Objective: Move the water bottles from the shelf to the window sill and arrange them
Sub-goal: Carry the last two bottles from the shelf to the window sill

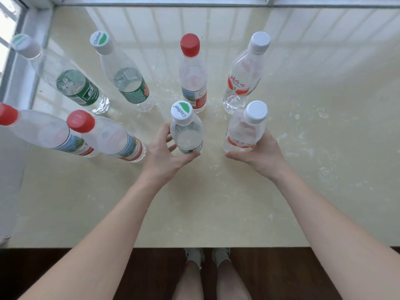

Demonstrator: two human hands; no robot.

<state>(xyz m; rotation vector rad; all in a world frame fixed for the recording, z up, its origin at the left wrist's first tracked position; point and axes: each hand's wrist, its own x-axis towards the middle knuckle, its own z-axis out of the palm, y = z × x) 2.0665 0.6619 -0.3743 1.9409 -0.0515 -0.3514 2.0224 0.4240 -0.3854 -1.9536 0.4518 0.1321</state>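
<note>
**Two bottles in hand on the sill**

The left hand [166,152] grips the green-cap bottle [187,135] low on its body, with the fingers [165,133] curled round the far side and the thumb across the near side. The right hand [259,154] wraps the base of the white-cap bottle [244,131] the same way. Both bottles stand upright on the sill [216,202], in front of a back row. Six other bottles [192,79] stand behind and to the left.

They look full, so each probably has some weight. The thin clear plastic would likely dent under a hard squeeze. The smooth wall may be slippery (the label band should give a better hold). Tall and narrow, they would tip easily. A firm but light hold low on the body seems right for sliding them. The neighbours stand near, so a nudge could knock one over.
</note>
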